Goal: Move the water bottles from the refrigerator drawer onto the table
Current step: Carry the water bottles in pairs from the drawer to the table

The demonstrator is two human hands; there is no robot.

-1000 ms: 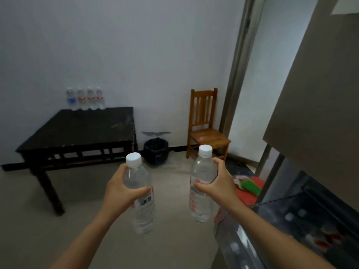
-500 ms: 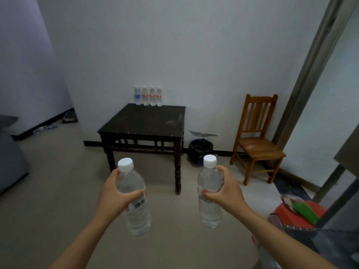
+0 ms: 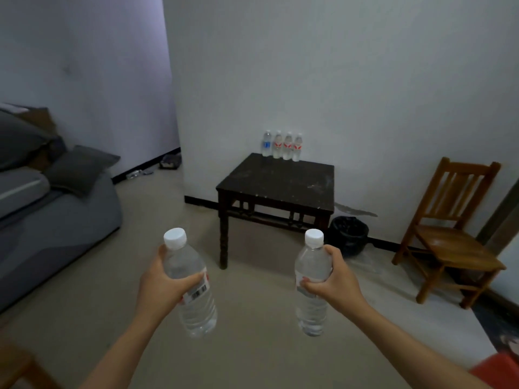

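Curled fingers: left hand (image 3: 161, 284) grips left bottle (image 3: 198, 313), right hand (image 3: 337, 282) grips right bottle (image 3: 311, 315); four bottles (image 3: 282, 146) on desk (image 3: 280, 181), twelve o'clock.

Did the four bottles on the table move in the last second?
No. The four bottles stand in the same row at the far edge of the table, by the wall; only the camera turned.

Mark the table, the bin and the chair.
table (image 3: 280, 182), head view, bare middle of the dark top.
bin (image 3: 349, 237), head view, front of the black bag lining it.
chair (image 3: 452, 244), head view, middle of the wooden seat.
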